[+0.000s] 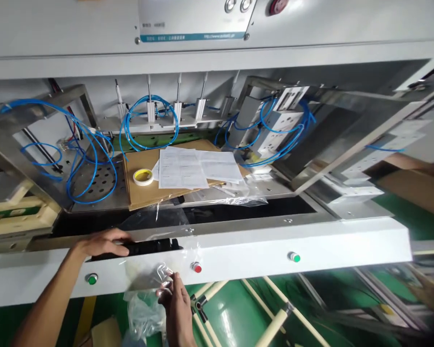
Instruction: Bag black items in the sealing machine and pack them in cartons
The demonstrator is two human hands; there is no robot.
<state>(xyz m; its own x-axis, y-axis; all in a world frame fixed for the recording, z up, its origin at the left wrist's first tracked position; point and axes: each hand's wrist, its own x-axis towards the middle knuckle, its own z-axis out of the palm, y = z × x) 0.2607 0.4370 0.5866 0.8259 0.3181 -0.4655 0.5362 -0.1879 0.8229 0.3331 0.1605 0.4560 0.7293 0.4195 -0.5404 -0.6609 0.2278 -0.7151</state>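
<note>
- The left hand lies on a black piece set in the white front rail; its fingers are close together, but I cannot tell if it grips this piece or only rests there.
- The right hand is narrow; its thumb and fingers pinch a clear plastic bag, which hangs in front of the rail.
- A red push button is just beside the right hand, and a green push button is near the left forearm; I think a careless touch could press one of them and maybe actuate the machine.
- The thin plastic could tear if pulled hard against the rail edge; this is my main worry.
- Behind the rail lie a cardboard sheet, printed papers and a roll of yellow tape; loose plastic could catch them or the blue pneumatic tubing, and could drag them out of place.
</note>
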